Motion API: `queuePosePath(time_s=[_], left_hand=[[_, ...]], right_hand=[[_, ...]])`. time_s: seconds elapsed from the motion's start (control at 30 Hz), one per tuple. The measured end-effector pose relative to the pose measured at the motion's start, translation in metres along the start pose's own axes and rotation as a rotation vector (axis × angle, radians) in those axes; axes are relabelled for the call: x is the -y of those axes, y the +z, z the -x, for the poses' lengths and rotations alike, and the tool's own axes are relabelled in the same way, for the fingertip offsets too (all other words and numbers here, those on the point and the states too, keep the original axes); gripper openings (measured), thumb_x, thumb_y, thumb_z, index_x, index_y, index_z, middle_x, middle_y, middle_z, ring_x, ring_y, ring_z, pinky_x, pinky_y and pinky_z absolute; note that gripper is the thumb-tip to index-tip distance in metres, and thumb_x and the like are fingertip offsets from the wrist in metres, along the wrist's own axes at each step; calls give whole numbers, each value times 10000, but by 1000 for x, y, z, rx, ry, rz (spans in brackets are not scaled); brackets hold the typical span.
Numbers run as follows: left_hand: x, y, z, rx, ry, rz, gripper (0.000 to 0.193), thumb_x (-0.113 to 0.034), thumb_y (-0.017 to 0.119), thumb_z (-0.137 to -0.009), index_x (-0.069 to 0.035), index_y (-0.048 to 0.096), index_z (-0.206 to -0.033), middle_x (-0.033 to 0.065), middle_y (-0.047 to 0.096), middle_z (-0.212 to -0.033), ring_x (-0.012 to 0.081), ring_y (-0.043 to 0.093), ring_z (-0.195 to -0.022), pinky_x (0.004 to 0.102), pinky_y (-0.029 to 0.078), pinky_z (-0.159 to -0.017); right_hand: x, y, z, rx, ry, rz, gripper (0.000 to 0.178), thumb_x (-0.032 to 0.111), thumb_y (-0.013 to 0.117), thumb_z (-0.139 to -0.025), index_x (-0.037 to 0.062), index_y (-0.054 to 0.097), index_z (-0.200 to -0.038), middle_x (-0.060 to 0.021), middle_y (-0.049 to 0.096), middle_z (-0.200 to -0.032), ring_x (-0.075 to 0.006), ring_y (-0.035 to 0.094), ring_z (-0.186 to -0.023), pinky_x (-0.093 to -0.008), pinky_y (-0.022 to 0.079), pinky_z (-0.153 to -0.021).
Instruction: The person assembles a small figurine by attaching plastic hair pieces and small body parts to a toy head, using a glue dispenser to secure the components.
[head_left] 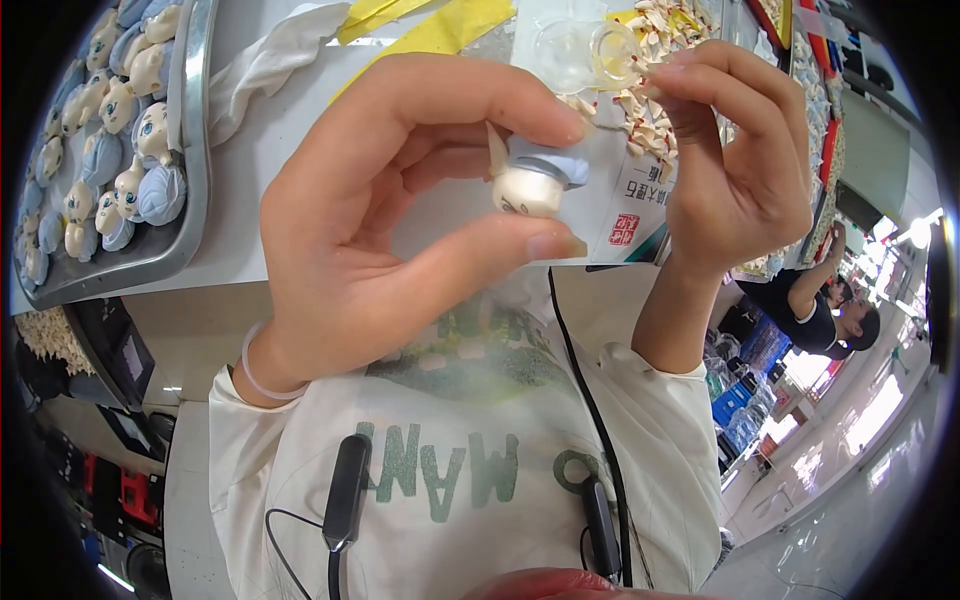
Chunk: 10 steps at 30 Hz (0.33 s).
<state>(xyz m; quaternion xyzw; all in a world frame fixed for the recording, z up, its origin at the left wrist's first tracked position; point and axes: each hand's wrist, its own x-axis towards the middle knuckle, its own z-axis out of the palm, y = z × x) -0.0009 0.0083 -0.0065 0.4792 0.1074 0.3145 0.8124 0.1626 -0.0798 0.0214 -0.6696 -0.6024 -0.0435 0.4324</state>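
My left hand (350, 200) holds a small doll head (530, 190) between thumb and fingertips, above the white table. The head is cream-coloured, with a light blue cap-like top, painted eyes and a pointed ear on its left side. To the right, my right hand (740, 160) is raised with thumb and index finger pinched together, beside a small clear round dish (614, 55). Whatever lies in that pinch is too small to make out. Behind the right fingertips is a pile of small cream pointed pieces with red tips (650, 125).
On the left stands a metal tray (200, 130) filled with several similar doll heads (120, 105). A white cloth (275, 65) and yellow strips (440, 35) lie at the back. More trays of parts (825, 150) line the right side. A black cable (580, 370) hangs below the table edge.
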Motion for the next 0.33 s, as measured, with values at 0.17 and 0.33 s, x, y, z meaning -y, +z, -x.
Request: queuePosePath(time_s=[0.17,0.33], left_hand=[[8,-13,-6,157,135,-99,322,-62,649,-699,31,496,-966,215,518,-1012,232,542,-887,299,456,-753],[-2,-10,-4,137,-26,-136,370,-198,616,-759,20,497,-1033,228,479,-1095,256,542,-920,279,416,-809]], right_hand=[[3,-4,-4,72,-169,343,213,-134,654,-535,-5,629,-703,-91,608,-750,-152,545,-676,-219,424,-594],[3,-4,-6,72,-237,364,226,-115,659,-529,21,643,-708,-67,615,-731,-163,538,-662,-225,409,-610]])
